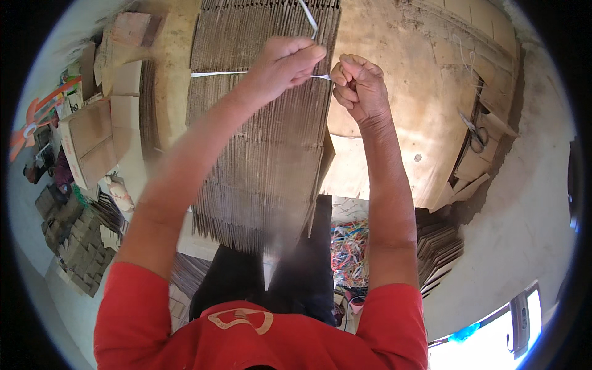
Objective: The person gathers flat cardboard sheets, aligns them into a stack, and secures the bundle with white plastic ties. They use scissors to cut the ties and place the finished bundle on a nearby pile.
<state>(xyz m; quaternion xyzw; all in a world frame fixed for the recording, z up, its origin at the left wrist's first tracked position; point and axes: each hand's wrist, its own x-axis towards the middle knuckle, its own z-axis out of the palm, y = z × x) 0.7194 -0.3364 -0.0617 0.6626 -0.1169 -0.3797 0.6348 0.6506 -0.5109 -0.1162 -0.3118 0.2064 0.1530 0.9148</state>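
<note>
A tall bundle of flat brown cardboard pieces point(256, 163), packed on edge, lies in front of me and overhangs the near side of the wooden table point(394, 160). Across its upper part runs a thin white strap point(217, 74). Over the bundle, my left hand point(285, 66) is closed on this strap, and a white length also rises above it toward the far edge. My right hand point(364, 86), just past the bundle's right side, is closed with its fingers curled on the strap. A short taut piece shows between the two hands.
Scissors point(476, 139) lie at the table's right edge among cardboard scraps. Left of the bundle stand an opened carton point(92, 145) and folded cardboard point(148, 105). Below the table are tangled coloured straps point(350, 253) and stacked cardboard point(439, 253). More stacks point(80, 253) fill the lower left.
</note>
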